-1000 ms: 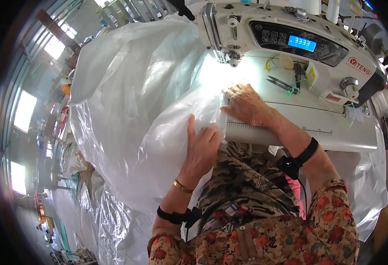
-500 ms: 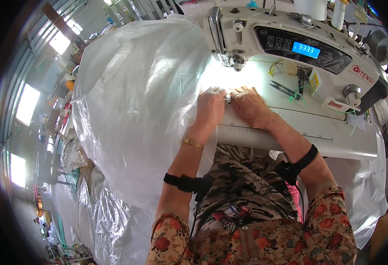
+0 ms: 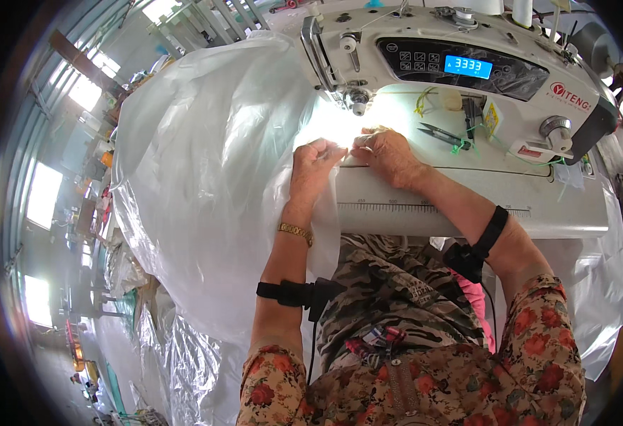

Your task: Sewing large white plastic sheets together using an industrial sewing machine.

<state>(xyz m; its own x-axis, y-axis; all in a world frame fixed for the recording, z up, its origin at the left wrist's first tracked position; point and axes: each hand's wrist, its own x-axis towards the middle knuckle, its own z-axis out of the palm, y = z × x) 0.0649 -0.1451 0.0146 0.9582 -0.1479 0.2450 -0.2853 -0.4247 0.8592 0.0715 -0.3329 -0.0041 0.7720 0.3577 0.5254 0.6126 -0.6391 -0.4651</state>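
Observation:
A large sheet of translucent white plastic (image 3: pixel 198 156) spreads over the left side of the table and hangs down toward my lap. My left hand (image 3: pixel 311 172) is closed at its right edge, thumb and fingertips pinching the plastic. Just to the right, my right hand (image 3: pixel 388 157) is also in a pinch, its fingertips close to the left ones. Strong glare hides what lies between the right fingertips. Both hands are just in front of the needle area of a white sewing machine (image 3: pixel 357 99), whose lamp lights the spot.
Thread snips (image 3: pixel 443 135) lie on the machine bed right of my hands, with green thread around them. A ruler strip (image 3: pixel 389 208) runs along the bed's front edge. Thread cones (image 3: pixel 522 13) stand above the machine. Crumpled plastic (image 3: pixel 191 362) lies at the lower left.
The view has shifted, so the machine appears further left. My hands have drawn slightly apart, and the fingers, bunched closely together before, now show as two separate pinches.

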